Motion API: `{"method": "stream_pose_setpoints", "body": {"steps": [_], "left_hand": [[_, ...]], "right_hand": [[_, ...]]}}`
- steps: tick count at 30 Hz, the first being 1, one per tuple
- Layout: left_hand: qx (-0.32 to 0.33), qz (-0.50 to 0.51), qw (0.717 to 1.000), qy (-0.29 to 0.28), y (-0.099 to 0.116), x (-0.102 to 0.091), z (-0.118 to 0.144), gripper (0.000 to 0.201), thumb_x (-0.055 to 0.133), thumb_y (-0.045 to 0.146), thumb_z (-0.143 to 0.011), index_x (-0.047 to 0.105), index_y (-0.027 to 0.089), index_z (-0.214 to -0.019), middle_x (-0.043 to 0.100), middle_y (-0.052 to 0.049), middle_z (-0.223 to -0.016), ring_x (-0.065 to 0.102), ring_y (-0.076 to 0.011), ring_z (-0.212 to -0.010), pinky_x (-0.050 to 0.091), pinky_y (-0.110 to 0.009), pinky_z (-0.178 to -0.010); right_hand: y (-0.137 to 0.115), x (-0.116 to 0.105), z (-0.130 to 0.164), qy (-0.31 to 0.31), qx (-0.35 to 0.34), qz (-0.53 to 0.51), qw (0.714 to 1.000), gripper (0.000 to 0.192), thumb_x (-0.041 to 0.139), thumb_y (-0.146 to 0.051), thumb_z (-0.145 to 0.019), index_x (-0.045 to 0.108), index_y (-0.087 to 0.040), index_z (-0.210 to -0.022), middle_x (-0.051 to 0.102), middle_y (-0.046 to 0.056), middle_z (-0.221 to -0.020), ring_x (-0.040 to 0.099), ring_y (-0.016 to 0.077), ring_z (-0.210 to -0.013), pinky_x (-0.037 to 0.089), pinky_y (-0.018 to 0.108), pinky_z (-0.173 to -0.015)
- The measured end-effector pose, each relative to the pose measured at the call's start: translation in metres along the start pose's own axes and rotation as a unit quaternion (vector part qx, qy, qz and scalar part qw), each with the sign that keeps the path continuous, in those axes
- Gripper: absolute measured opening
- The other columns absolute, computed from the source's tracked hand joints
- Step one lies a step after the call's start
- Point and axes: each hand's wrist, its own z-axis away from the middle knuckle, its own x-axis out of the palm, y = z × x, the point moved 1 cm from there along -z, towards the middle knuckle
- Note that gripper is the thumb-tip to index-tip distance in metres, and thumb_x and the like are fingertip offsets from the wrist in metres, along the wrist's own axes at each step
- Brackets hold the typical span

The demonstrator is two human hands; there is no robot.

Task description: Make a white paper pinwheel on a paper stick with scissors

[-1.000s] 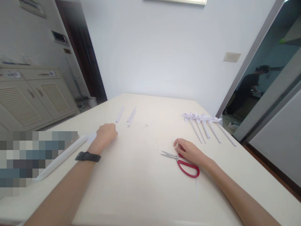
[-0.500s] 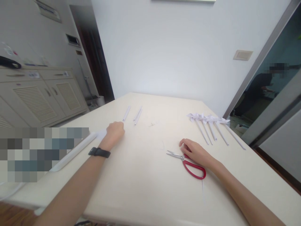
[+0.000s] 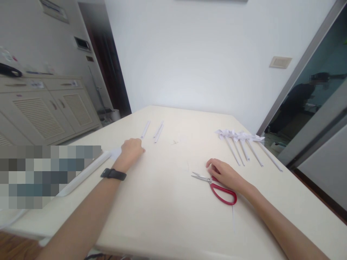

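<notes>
Left hand: the left hand (image 3: 131,150) is seen at about 10 o'clock on the worktop (image 3: 162,209), fingers curled loosely under, knuckles up; whether anything is pinched cannot be told. A dark watch (image 3: 113,174) is worn on its wrist.
Sheet: a white sheet (image 3: 115,154) lies partly under the left hand, at its 9 o'clock side.
Right hand: the right hand (image 3: 226,175) rests flat at about 3 o'clock, fingers lightly bent and close together, touching the scissors (image 3: 217,186) at the pivot.
Scissors: red-handled, blades nearly closed and pointed toward 9 o'clock, handles toward 4 o'clock, lying on the worktop.
Paper sticks: three thin rolled sticks (image 3: 155,130) lie just beyond the left hand, toward 12 o'clock.
Pinwheels: a row of white paper pinwheels (image 3: 244,144) is laid at 1 o'clock, heads toward the far edge.
Cabinet: a pale cabinet (image 3: 46,112) stands off the worktop at 10 o'clock.
</notes>
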Motion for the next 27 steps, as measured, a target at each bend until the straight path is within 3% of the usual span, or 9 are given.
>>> {"method": "stream_pose_setpoints", "body": {"steps": [8, 27], "left_hand": [[-0.006, -0.062, 0.998, -0.033, 0.003, -0.004, 0.000, 0.032, 0.054, 0.031, -0.088, 0.054, 0.014, -0.115, 0.058, -0.010, -0.115, 0.059, -0.0218, -0.098, 0.051, -0.042, -0.081], [0.016, -0.057, 0.997, -0.052, 0.001, -0.011, 0.001, 0.032, 0.054, 0.033, -0.088, 0.055, 0.014, -0.114, 0.058, -0.009, -0.114, 0.059, -0.0214, -0.097, 0.051, -0.042, -0.081]], "right_hand": [[0.000, -0.001, 0.000, -0.001, -0.002, 0.002, 1.000, 0.017, 0.037, -0.024, -0.090, 0.053, -0.024, -0.096, 0.057, -0.002, -0.074, 0.052, 0.0144, -0.065, 0.038, 0.027, -0.062], [-0.001, -0.001, -0.001, -0.003, -0.007, 0.010, 1.000, 0.017, 0.038, -0.023, -0.089, 0.053, -0.023, -0.097, 0.056, -0.001, -0.075, 0.052, 0.0146, -0.066, 0.038, 0.028, -0.063]]}}
